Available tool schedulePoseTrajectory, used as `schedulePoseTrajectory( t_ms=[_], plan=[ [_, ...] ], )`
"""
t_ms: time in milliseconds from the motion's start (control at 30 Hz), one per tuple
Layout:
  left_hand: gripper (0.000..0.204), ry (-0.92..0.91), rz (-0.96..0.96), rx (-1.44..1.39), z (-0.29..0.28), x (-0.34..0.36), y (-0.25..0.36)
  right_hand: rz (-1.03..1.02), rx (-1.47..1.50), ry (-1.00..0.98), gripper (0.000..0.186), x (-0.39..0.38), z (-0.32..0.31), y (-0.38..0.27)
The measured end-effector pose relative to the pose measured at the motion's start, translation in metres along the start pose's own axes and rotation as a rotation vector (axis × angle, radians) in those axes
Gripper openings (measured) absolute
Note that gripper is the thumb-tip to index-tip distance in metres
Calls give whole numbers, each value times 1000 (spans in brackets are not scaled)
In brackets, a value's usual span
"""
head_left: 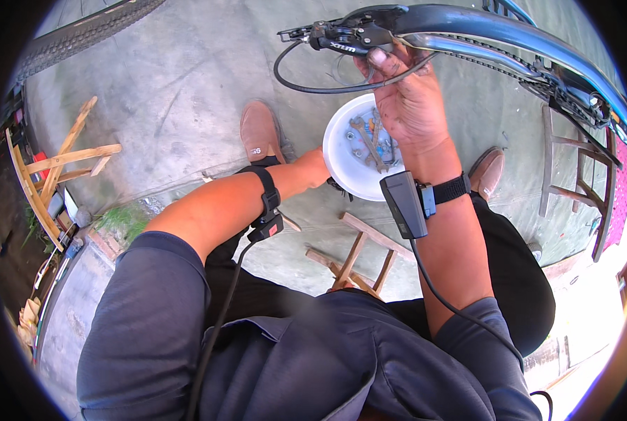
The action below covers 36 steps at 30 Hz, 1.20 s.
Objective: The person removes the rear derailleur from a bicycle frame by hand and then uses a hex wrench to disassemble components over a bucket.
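Note:
My left hand is at the left side of a white plastic bowl, its fingers hidden behind and under it. Inside the bowl lie an open-ended wrench and several small metal parts. Higher up, my right hand, its fingertips darkly stained, is closed at the underside of a black rear derailleur. The thumb shows; most other fingertips are hidden behind. The derailleur sits at the end of a blue bicycle frame. A black cable housing loops from it past my right fingers.
A bicycle tyre is at the upper left. Wooden stools stand left, right and below the bowl. The bicycle's chain and crank extend rightward. My shoes flank the bowl on the grey floor.

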State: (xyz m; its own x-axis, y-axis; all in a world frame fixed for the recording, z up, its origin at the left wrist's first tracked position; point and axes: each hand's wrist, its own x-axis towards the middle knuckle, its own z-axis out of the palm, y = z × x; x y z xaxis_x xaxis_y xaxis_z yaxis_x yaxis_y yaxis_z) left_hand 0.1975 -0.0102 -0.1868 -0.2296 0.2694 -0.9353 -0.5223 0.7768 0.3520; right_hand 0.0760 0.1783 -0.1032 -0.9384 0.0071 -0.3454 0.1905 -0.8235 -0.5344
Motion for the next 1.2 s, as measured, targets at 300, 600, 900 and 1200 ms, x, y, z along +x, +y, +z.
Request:
schedulePoseTrajectory(
  t_ms=[300, 600, 900, 1200],
  plan=[
    [31, -137, -9, 450, -5, 2, -18, 8, -4, 8, 34, 2, -8, 4],
    [54, -430, -273, 137, -94, -111, 26, 64, 12, 60, 60, 4, -4, 1],
    [44, -308, -61, -708, -100, -227, 86, 77, 56, 64, 63, 4, -6, 4],
    [26, -180, 156, -1266, -61, -219, 99, 93, 62, 81, 60, 5, -7, 5]
  ],
)
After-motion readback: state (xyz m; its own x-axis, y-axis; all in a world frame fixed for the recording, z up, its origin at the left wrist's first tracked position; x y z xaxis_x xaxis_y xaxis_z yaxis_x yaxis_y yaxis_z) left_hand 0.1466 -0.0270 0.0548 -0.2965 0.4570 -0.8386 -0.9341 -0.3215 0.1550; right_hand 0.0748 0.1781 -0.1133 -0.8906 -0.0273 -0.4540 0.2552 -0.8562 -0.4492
